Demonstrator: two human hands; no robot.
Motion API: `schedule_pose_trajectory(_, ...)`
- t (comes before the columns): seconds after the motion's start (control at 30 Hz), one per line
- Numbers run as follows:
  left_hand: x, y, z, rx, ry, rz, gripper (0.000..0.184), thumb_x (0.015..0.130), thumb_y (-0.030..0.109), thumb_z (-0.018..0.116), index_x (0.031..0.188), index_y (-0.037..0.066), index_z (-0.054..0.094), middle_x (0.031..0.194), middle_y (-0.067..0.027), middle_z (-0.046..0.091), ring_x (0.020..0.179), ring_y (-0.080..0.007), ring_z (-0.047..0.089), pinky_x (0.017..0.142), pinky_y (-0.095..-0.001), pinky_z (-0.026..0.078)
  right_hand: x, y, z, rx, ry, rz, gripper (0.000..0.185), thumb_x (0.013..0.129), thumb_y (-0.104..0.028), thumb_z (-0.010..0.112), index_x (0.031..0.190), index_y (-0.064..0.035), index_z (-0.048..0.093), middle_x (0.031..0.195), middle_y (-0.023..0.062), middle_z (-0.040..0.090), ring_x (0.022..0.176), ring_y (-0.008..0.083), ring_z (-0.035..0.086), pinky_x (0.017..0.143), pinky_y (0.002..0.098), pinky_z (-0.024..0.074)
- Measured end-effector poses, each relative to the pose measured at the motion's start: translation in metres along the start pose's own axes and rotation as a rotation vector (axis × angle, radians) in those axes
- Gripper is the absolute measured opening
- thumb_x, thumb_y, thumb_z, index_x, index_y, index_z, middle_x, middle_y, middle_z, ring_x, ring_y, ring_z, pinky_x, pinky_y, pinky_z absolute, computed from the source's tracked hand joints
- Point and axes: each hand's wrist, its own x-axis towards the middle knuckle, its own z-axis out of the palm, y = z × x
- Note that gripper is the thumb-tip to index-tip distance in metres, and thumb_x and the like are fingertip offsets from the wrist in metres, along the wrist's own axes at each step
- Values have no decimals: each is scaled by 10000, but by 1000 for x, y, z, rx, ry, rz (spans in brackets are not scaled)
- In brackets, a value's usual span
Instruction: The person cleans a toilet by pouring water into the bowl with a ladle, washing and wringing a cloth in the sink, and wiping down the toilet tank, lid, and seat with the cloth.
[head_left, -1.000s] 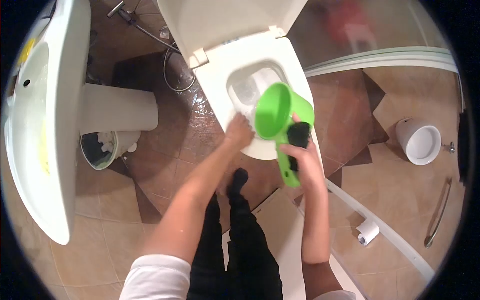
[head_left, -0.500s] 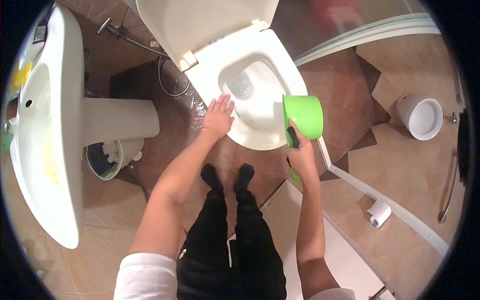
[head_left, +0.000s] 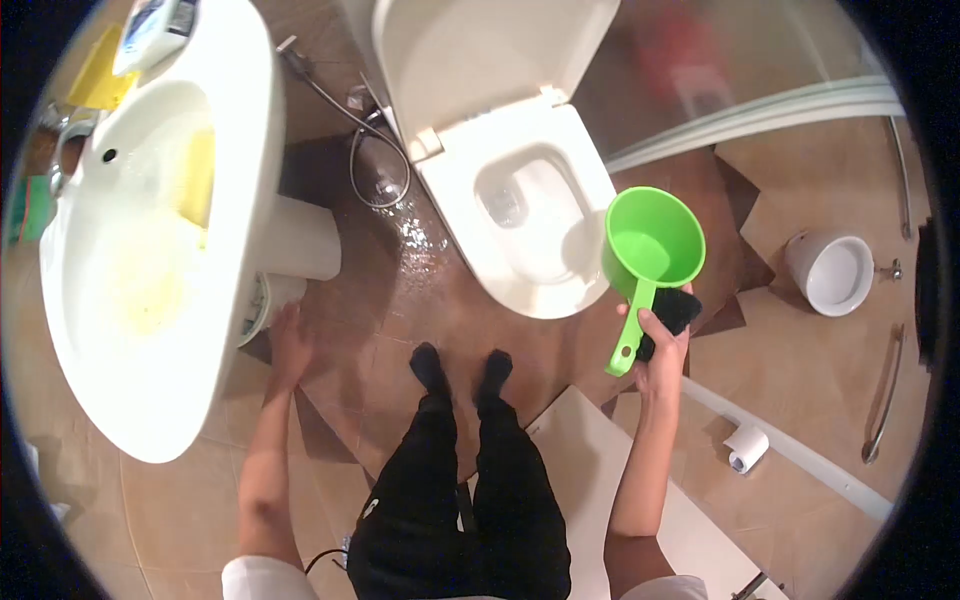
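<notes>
My right hand [head_left: 664,348] grips the handle of a green dipper [head_left: 655,235], with its open mouth facing up beside the toilet's right rim. A black object [head_left: 674,314], perhaps a sponge, is held in the same hand behind the handle. My left hand [head_left: 290,347] is low under the sink, beside the waste bin [head_left: 256,308], its fingers stretched towards it and a little blurred; I see nothing in it. The toilet [head_left: 540,298] has its lid [head_left: 490,60] raised and its seat down, with water in the bowl.
At left the sink [head_left: 262,130] overhangs the bin, with a yellow cloth [head_left: 197,178] in its basin. A hose [head_left: 352,165] loops by the toilet over wet floor [head_left: 415,245]. A toilet roll [head_left: 746,447] and a white wall-mounted cup [head_left: 838,275] are at right.
My left hand has left the toilet's left rim and gone left to the bin. The dipper, earlier tilted sideways, now shows its open mouth upward. My view has shifted left.
</notes>
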Motion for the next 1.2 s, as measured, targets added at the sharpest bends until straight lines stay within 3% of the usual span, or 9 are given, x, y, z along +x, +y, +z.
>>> schedule_pose_trajectory(0.07,-54,3,-59,-330,22,-245,457,890,185,475,1312,18,422,1358,-244,390,1275,-388,340,1071,-425,264,-24,-26,21,221,-71,102,776,756,34,573,1420,-101,195,1043,155,540,751,256,634,588,329,549)
schedule_pose_trajectory(0.13,-101,-22,-104,-68,-86,-380,506,875,82,469,1351,-42,349,1399,-225,352,1297,-361,330,1088,-401,235,-48,-51,46,310,-172,62,848,785,-21,599,1452,-129,87,1035,182,552,738,277,634,544,342,546)
schedule_pose_trajectory(0.3,-214,-64,-197,-776,361,-582,431,890,65,458,1300,-59,414,1248,-198,516,1190,-267,466,1011,-340,345,-118,-120,100,331,-577,-77,1012,754,-115,656,1451,-134,-78,1029,210,579,710,271,642,553,341,544)
schedule_pose_trajectory(0.47,-285,37,-338,-405,861,-623,141,861,19,480,981,-22,544,899,-94,583,827,-169,562,768,-288,460,-155,-179,136,257,-903,-165,981,746,-69,638,1432,-20,-60,1027,198,600,747,257,651,660,349,548)
schedule_pose_trajectory(0.57,-227,90,-380,-450,1024,-275,198,828,43,535,1021,4,559,904,-101,584,853,-193,580,791,-295,460,-160,-196,181,190,-1007,-123,909,741,-48,631,1432,9,44,1008,154,592,766,238,648,721,352,536)
schedule_pose_trajectory(0.73,-35,94,-334,-94,333,-291,825,637,581,704,1313,172,465,1395,-177,361,1205,-404,419,960,-526,375,-166,-208,240,-1,-1062,-227,714,791,-44,618,1387,45,236,994,93,571,787,160,610,734,297,508)
schedule_pose_trajectory(0.8,11,115,-319,-260,282,-235,872,612,616,701,1324,177,452,1437,-169,285,1210,-456,385,957,-575,356,-165,-216,245,7,-1043,-275,667,787,-52,617,1355,59,286,1032,88,556,792,152,601,742,291,500)
schedule_pose_trajectory(1.03,71,121,-281,-307,280,-321,625,680,452,706,1190,137,529,1259,-188,498,1145,-344,496,896,-467,439,-109,-216,270,-210,-1156,-152,722,774,-41,618,1399,11,260,985,68,556,791,143,588,740,291,493)
schedule_pose_trajectory(1.2,48,79,-321,-695,553,-718,411,680,259,693,1038,86,589,965,-180,646,930,-349,611,810,-425,475,-93,-189,314,-463,-1234,-200,686,754,-46,614,1382,-25,336,1126,98,551,997,171,524,894,268,400)
